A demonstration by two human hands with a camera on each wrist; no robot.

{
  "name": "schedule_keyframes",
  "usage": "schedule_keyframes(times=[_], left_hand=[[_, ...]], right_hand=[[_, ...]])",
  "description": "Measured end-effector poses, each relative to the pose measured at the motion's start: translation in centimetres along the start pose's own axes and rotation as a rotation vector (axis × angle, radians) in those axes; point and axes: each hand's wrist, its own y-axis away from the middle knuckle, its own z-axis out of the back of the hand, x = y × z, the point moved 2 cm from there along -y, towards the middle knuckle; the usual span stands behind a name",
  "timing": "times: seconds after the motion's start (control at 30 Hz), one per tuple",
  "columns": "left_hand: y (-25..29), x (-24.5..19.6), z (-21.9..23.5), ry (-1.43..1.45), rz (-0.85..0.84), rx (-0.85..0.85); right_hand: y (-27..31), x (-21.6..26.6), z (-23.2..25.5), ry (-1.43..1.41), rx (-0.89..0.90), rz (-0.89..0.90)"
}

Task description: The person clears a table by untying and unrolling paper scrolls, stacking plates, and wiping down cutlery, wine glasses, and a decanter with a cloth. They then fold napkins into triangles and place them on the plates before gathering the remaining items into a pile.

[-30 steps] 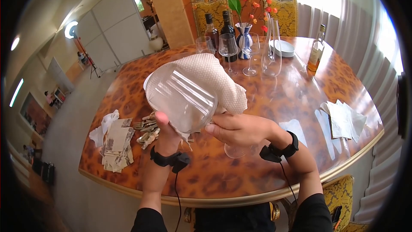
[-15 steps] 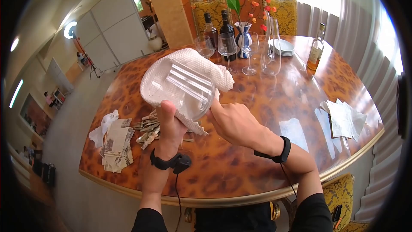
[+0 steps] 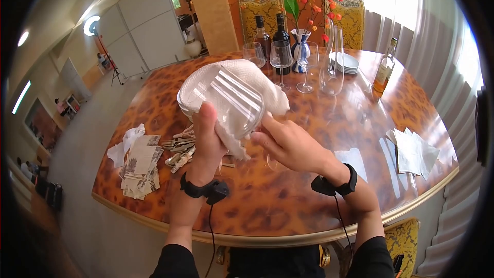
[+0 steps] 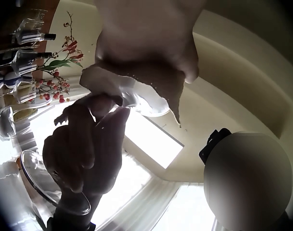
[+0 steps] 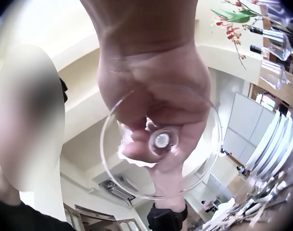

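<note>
A large clear wine glass (image 3: pixel 234 100) is held on its side above the table, partly wrapped in a textured off-white cloth (image 3: pixel 262 80). My left hand (image 3: pixel 208 136) holds the bowl through this cloth, thumb up along its near side. My right hand (image 3: pixel 293 144) grips the glass close under the bowl, fingers curled at the stem. In the right wrist view the round foot of the glass (image 5: pixel 104 144) shows as a wide clear ring in front of the right hand (image 5: pixel 156 106). The left hand's fingers are mostly hidden behind the cloth.
Left on the table lie cutlery (image 3: pixel 180 146) and patterned paper napkins (image 3: pixel 141 167); a plate stack (image 5: pixel 274 149) stands behind the cloth. White napkins (image 3: pixel 414 152) lie right. At the back stand wine glasses (image 3: pixel 280 56), dark bottles, a flower vase (image 3: pixel 300 49), a decanter (image 3: pixel 332 74) and a liquor bottle (image 3: pixel 383 72).
My right hand has turned at the stem one way and partly back. The cloth's loose end has shifted round the bowl, and the head view has tilted slightly upward.
</note>
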Motion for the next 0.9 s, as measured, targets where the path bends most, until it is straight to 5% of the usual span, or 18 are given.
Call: schedule_keyframes(times=[0.03,0.07,0.13,0.23,0.3,0.53,0.9], left_hand=[[-0.5,0.6,0.3,0.011,-0.058,-0.078],[-0.8,0.9,0.4,0.021,-0.115,-0.157],[-1.0,0.4,-0.5,0.078,-0.137,-0.127],[-1.3,0.5,-0.2,0.253,-0.125,-0.317],[-1.5,0.9,0.5,0.302,0.026,-0.348],[-1.1,1.6,1.9,0.211,0.026,-0.227],[-1.4,1.5,1.7,0.308,0.063,-0.269]], right_hand=[[-0.1,0.0,0.0,0.331,-0.267,0.123],[-0.1,-0.1,-0.3,0.330,-0.264,0.123],[-0.3,0.1,-0.7,0.233,-0.185,0.030],[-0.6,-0.1,-1.0,0.068,-0.191,0.075],[-0.5,0.5,-0.6,-0.072,-0.110,0.017],[0.0,1.8,-0.6,-0.542,0.130,-0.189],[-0.1,1.6,-0.7,-0.588,0.186,-0.165]])
